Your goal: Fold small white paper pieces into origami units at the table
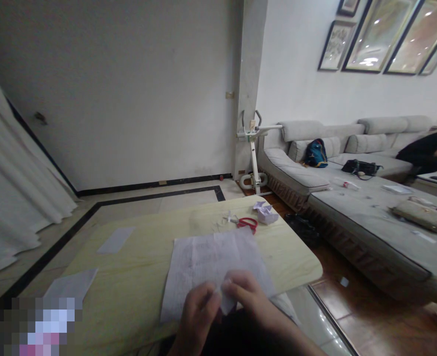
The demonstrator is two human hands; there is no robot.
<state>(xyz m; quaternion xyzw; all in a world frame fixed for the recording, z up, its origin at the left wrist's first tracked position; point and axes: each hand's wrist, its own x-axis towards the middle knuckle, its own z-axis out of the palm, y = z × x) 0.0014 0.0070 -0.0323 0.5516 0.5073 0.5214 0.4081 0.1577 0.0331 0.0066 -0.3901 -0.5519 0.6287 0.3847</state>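
Both hands meet over the near edge of the wooden table [137,282]. My left hand [200,307] pinches a small white piece of paper [226,303] from its left side. The fingers of my right hand [243,290] are closed on the same piece from the right. Part of it is hidden by the fingers, and its exact shape is blurred. Beneath and beyond the hands lies a large creased sheet of paper [211,257] with faint marks. Red-handled scissors [247,225] rest just past its far edge, beside a folded paper piece [266,213].
Two paper sheets lie to the left, a far one [116,240] and a near one [70,287]. A grey sofa [355,202] with a blue backpack [316,153] stands right, where a person [431,148] sits. A white exercise machine [254,158] stands behind the table.
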